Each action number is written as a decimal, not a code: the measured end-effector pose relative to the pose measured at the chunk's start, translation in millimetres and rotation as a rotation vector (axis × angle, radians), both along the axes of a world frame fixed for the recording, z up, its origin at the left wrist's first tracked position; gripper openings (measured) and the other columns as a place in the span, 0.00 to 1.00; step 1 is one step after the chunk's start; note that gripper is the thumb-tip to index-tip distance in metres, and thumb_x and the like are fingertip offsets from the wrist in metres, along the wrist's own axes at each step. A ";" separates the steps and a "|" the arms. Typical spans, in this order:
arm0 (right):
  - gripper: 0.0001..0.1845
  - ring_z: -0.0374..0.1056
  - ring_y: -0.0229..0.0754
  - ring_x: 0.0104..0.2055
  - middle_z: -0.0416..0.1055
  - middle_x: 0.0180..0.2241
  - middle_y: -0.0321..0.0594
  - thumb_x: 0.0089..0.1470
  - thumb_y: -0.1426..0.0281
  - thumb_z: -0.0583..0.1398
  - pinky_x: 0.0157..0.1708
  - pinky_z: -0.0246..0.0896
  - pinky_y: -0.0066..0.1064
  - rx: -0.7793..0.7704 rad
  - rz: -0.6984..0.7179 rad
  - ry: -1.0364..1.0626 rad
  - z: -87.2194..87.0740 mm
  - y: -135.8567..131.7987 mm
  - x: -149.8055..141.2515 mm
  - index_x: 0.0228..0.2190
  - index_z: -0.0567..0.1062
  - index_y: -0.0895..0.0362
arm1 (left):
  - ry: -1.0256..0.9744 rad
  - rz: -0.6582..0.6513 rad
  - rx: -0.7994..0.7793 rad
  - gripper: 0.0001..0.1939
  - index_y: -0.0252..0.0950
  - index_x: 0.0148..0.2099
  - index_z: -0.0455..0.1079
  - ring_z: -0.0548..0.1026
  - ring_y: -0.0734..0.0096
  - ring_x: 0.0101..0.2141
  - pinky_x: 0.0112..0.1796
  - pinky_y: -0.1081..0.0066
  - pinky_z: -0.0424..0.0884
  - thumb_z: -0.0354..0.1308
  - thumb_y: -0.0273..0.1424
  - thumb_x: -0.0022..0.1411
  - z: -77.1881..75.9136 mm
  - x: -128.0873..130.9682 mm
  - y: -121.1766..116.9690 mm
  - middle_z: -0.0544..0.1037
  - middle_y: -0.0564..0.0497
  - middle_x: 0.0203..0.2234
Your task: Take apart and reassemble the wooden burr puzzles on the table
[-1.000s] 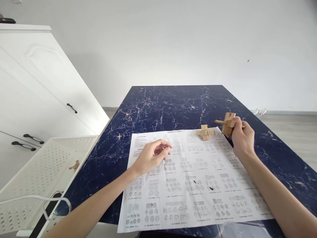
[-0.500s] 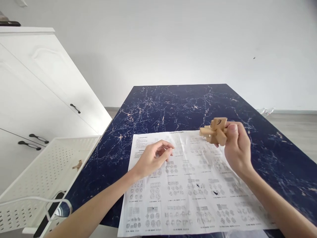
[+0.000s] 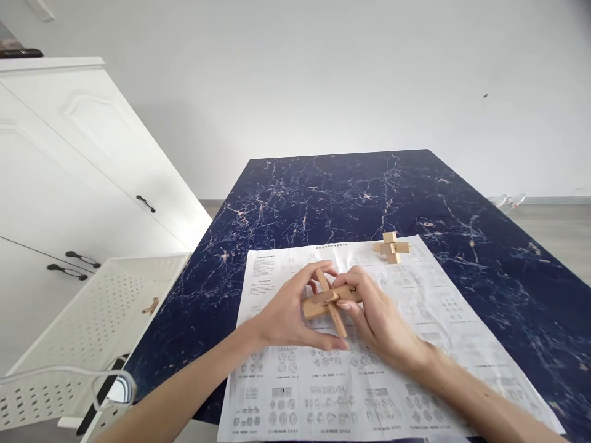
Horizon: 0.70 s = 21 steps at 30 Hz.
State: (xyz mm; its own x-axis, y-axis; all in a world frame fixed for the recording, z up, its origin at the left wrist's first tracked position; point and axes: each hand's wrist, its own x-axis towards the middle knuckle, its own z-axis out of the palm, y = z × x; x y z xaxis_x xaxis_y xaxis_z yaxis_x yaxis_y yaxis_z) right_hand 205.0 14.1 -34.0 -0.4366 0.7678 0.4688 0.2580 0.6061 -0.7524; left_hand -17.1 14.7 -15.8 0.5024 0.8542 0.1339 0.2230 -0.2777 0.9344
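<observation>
Holding the wooden cross [image 3: 327,300] over the paper sheet [image 3: 302,369], the left hand [image 3: 290,306] spans its thin bar [image 3: 338,321] while the right hand [image 3: 376,314] pinches near the "2"! Looks light, stiff, likely smooth; bar ends offer the surest grip.

The left hand [image 3: 289,307] curves wide (thumb [image 3: 325,339] lowermost), facing the right hand [image 3: 381,317], whose bent fingers [image 3: 360,280] pinch.

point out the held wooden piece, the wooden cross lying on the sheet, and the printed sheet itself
Held wooden piece [image 3: 325,299], head view: on the middle, where its bars cross.
Wooden cross [image 3: 391,249], head view: on its centre.
Printed sheet [image 3: 341,376], head view: on its lower part.
</observation>
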 end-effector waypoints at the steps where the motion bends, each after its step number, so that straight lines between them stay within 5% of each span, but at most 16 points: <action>1: 0.08 0.73 0.44 0.35 0.71 0.42 0.40 0.78 0.60 0.52 0.34 0.73 0.35 0.001 -0.003 0.001 0.7 0.0 -0.8 0.52 0.66 0.49 | 0.026 0.018 0.011 0.56 0.49 0.71 0.60 0.75 0.43 0.60 0.58 0.48 0.75 0.84 0.43 0.45 0.3 0.6 -0.8 0.72 0.41 0.63; 14: 0.12 0.77 0.50 0.49 0.76 0.51 0.47 0.77 0.62 0.56 0.49 0.76 0.45 -0.174 0.055 0.105 6.9 -1.9 -0.5 0.57 0.66 0.49 | -0.134 0.032 0.101 0.43 0.45 0.65 0.66 0.79 0.46 0.55 0.58 0.45 0.75 0.76 0.34 0.49 3.1 -3.5 3.3 0.76 0.43 0.58; 21: 0.22 0.74 0.47 0.38 0.77 0.37 0.42 0.76 0.48 0.52 0.36 0.72 0.39 -0.408 0.100 0.071 18.1 -0.6 1.0 0.47 0.72 0.53 | -0.181 0.068 0.159 0.41 0.47 0.64 0.66 0.77 0.42 0.59 0.59 0.44 0.74 0.76 0.36 0.51 3.3 -5.0 5.0 0.74 0.42 0.63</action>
State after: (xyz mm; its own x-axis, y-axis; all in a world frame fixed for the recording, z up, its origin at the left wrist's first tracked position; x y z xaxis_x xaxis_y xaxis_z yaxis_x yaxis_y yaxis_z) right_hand 206.0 13.6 -15.9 -0.4961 0.8521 0.1668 0.1517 0.2742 -0.9496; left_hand -22.1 19.7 -12.5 0.3997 0.8464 0.3518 0.0795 -0.4144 0.9066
